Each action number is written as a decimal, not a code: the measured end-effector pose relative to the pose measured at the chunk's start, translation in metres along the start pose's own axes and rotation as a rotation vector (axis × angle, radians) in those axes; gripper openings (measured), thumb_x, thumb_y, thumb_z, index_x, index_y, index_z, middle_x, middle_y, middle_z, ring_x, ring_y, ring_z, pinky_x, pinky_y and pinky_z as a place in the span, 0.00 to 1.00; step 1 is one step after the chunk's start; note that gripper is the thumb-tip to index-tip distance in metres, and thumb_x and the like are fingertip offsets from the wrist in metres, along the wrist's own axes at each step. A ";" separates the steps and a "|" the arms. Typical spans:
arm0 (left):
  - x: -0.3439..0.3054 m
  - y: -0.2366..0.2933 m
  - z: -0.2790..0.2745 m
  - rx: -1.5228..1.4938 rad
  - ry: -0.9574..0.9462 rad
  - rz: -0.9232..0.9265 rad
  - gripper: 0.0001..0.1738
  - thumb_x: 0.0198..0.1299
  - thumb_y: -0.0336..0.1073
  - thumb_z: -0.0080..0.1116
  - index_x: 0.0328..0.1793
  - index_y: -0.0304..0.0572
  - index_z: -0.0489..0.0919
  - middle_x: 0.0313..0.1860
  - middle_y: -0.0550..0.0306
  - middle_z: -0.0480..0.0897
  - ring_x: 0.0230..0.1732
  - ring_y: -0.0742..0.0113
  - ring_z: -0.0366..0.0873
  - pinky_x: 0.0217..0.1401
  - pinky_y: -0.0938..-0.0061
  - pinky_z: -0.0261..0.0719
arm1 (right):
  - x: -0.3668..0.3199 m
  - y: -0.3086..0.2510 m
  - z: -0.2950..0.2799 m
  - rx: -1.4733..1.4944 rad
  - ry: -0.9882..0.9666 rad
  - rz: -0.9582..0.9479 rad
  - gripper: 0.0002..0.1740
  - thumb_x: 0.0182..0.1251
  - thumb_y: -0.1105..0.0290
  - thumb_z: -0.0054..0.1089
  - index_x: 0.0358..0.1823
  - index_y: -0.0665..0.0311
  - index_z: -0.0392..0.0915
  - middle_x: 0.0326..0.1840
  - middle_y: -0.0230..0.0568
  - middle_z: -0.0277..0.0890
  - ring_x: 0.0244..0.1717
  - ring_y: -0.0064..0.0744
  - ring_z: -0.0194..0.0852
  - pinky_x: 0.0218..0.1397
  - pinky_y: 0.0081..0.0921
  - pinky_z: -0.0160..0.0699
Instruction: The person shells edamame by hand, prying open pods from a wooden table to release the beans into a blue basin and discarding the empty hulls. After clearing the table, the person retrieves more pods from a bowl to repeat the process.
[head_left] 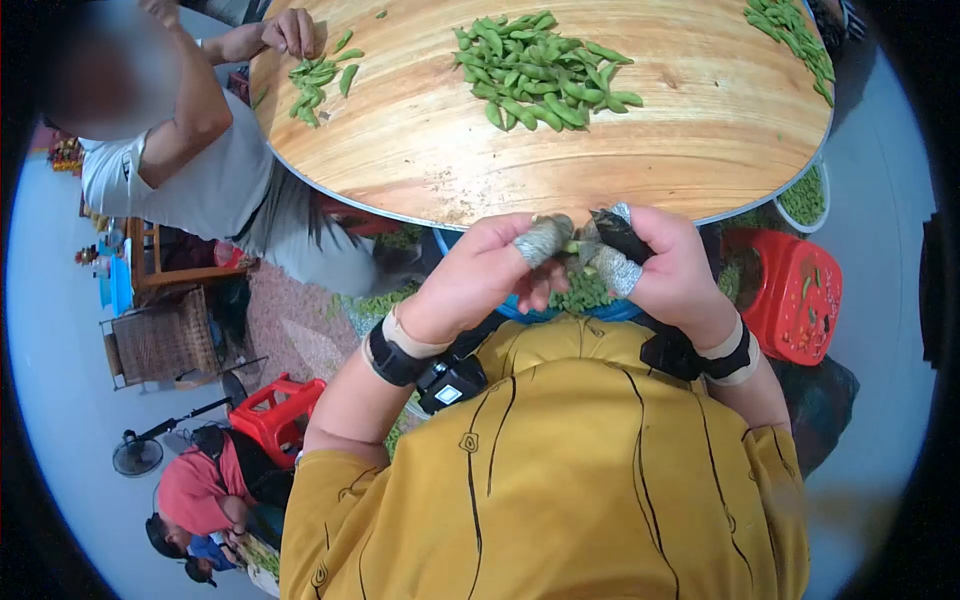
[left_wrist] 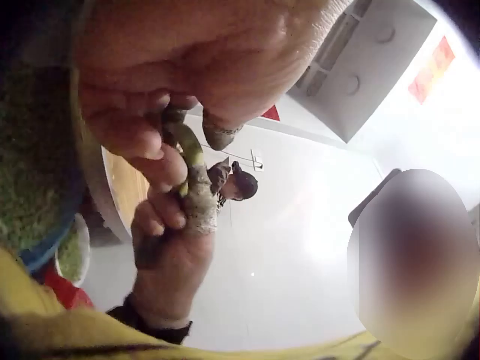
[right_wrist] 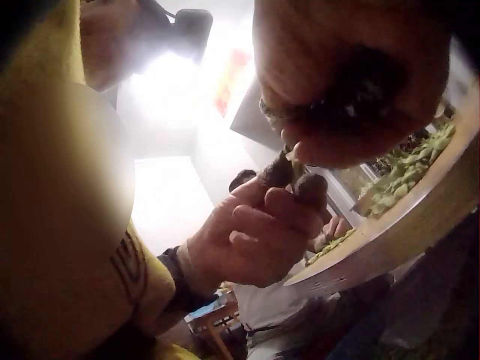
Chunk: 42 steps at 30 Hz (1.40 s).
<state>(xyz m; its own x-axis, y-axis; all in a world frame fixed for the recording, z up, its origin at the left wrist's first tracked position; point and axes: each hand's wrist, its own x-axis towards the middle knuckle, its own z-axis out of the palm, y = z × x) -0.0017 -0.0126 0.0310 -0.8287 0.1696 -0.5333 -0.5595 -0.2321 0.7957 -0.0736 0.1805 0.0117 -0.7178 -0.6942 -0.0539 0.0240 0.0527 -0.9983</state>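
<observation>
Both hands meet just off the table's near edge, grey wrapping on several fingertips. A small green pod [head_left: 572, 247] lies between them; it shows as a curved green piece [left_wrist: 187, 141] in the left wrist view. My left hand [head_left: 478, 272] pinches the pod between wrapped thumb and curled fingers. My right hand [head_left: 680, 268] is curled round a dark object [head_left: 622, 238], its wrapped thumb close against the pod's end. In the right wrist view the right hand [right_wrist: 352, 90] is mostly in shadow above the left hand [right_wrist: 255, 232]. What the dark object is, I cannot tell.
On the wooden table [head_left: 390, 150] lie a large pod pile [head_left: 540, 75] and smaller piles left and right. Below my hands, a blue-rimmed container holds green beans [head_left: 580, 292]. A red stool [head_left: 800, 300] stands at right; a seated person [head_left: 235, 170] touches pods at left.
</observation>
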 end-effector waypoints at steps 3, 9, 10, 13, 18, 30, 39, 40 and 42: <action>0.005 -0.003 -0.003 -0.077 -0.082 0.083 0.15 0.70 0.44 0.49 0.43 0.38 0.76 0.21 0.62 0.74 0.17 0.78 0.65 0.20 0.83 0.61 | -0.002 -0.007 0.002 -0.048 -0.014 -0.069 0.09 0.58 0.74 0.62 0.41 0.67 0.78 0.25 0.30 0.75 0.28 0.10 0.68 0.30 0.16 0.70; 0.010 -0.006 -0.006 -0.202 -0.175 0.031 0.11 0.68 0.40 0.52 0.42 0.39 0.75 0.22 0.63 0.72 0.19 0.80 0.62 0.22 0.84 0.59 | -0.002 0.000 -0.006 -0.150 -0.061 -0.049 0.08 0.60 0.74 0.59 0.41 0.67 0.78 0.23 0.28 0.74 0.23 0.14 0.72 0.25 0.16 0.71; 0.011 -0.007 -0.007 -0.139 -0.197 0.060 0.09 0.67 0.38 0.54 0.43 0.39 0.75 0.23 0.63 0.73 0.19 0.79 0.64 0.22 0.84 0.60 | -0.001 -0.003 -0.006 -0.149 -0.060 -0.048 0.08 0.60 0.74 0.59 0.41 0.67 0.78 0.23 0.28 0.74 0.23 0.14 0.72 0.25 0.16 0.71; 0.007 -0.002 -0.001 0.078 -0.159 0.108 0.07 0.64 0.33 0.56 0.43 0.38 0.76 0.25 0.63 0.75 0.21 0.77 0.68 0.25 0.82 0.65 | 0.002 -0.007 -0.006 0.137 -0.044 0.237 0.05 0.63 0.74 0.57 0.39 0.66 0.78 0.23 0.29 0.74 0.21 0.15 0.71 0.23 0.15 0.71; 0.012 -0.008 0.001 1.150 0.039 0.763 0.07 0.59 0.23 0.52 0.44 0.33 0.77 0.30 0.60 0.79 0.33 0.76 0.78 0.37 0.77 0.77 | 0.007 0.012 -0.014 0.430 -0.095 0.403 0.07 0.66 0.69 0.56 0.38 0.65 0.77 0.20 0.27 0.69 0.17 0.16 0.67 0.21 0.15 0.70; 0.014 -0.020 -0.003 0.510 -0.067 0.312 0.09 0.66 0.28 0.46 0.48 0.35 0.76 0.31 0.66 0.76 0.33 0.80 0.73 0.37 0.82 0.74 | 0.007 0.012 -0.004 0.260 -0.002 0.271 0.10 0.56 0.83 0.51 0.40 0.67 0.76 0.26 0.30 0.74 0.21 0.17 0.72 0.24 0.16 0.74; 0.012 -0.013 0.004 0.331 -0.026 0.300 0.08 0.65 0.29 0.47 0.46 0.39 0.76 0.28 0.69 0.72 0.27 0.83 0.66 0.29 0.85 0.64 | 0.008 -0.004 -0.002 0.129 0.037 0.177 0.11 0.55 0.81 0.49 0.40 0.70 0.76 0.27 0.31 0.76 0.22 0.15 0.73 0.23 0.15 0.74; 0.010 -0.008 0.004 0.327 -0.016 0.262 0.09 0.61 0.27 0.46 0.43 0.34 0.76 0.29 0.64 0.75 0.31 0.80 0.70 0.35 0.81 0.72 | 0.009 -0.008 -0.003 0.127 0.015 0.164 0.11 0.55 0.81 0.50 0.39 0.69 0.76 0.26 0.30 0.76 0.22 0.15 0.73 0.23 0.15 0.74; 0.012 -0.012 0.004 0.351 -0.004 0.311 0.10 0.59 0.26 0.46 0.44 0.34 0.76 0.30 0.64 0.75 0.33 0.79 0.70 0.37 0.80 0.72 | 0.007 -0.010 -0.001 0.101 -0.005 0.138 0.07 0.54 0.78 0.53 0.36 0.69 0.76 0.23 0.32 0.74 0.21 0.16 0.70 0.24 0.18 0.72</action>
<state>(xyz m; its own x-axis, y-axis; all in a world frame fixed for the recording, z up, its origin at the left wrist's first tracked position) -0.0045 -0.0039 0.0159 -0.9561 0.1469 -0.2537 -0.2464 0.0659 0.9669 -0.0796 0.1753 0.0213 -0.6993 -0.6889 -0.1908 0.1921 0.0761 -0.9784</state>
